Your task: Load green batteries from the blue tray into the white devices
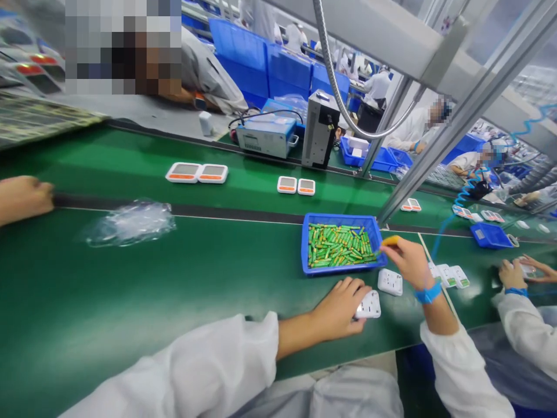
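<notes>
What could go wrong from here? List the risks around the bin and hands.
Batteries lie piled loose in the bin; the right hand, at its right edge, might knock some out.
One white unit lies beside the bin, close to the right hand, which could nudge it.
The left hand holds another unit by one side; it might slip.

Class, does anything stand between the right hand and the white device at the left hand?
Yes: a second white device lies on the worktop between the right hand and the first device, probably low enough to pass over.
</notes>
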Demonstrator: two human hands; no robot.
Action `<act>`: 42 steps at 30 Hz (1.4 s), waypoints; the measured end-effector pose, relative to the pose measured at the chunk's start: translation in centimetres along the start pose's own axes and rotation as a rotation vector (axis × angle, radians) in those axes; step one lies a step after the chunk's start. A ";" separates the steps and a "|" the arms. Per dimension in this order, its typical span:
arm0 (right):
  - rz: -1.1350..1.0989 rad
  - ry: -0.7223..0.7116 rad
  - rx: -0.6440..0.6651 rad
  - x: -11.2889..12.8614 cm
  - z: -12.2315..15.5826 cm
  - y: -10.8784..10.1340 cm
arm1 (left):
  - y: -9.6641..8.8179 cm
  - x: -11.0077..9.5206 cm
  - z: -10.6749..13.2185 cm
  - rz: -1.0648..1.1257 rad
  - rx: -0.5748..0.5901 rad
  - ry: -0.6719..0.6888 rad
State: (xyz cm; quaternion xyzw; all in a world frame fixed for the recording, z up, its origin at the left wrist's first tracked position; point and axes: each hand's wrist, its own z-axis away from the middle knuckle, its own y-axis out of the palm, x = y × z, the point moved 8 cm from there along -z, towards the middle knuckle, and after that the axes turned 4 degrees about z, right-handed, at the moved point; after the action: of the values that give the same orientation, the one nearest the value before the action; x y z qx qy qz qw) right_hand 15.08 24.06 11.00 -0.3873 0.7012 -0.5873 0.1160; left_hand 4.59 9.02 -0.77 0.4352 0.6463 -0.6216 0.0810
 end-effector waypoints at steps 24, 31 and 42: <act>-0.102 0.053 -0.054 3.0 14.7 4.7 | -0.1 0.1 0.3 0.005 -0.005 -0.014; -0.083 0.136 -0.111 5.0 17.6 5.1 | -0.4 -0.1 0.4 0.008 -0.026 0.006; -0.098 -0.227 0.121 5.6 2.7 5.3 | -1.2 -0.6 0.1 -0.061 -0.005 -0.017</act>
State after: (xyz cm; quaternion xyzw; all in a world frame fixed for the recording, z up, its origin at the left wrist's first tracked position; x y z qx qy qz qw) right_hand 10.82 18.37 7.09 -0.4773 0.6269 -0.5861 0.1888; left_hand 4.12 8.81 0.45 0.4099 0.6600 -0.6259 0.0687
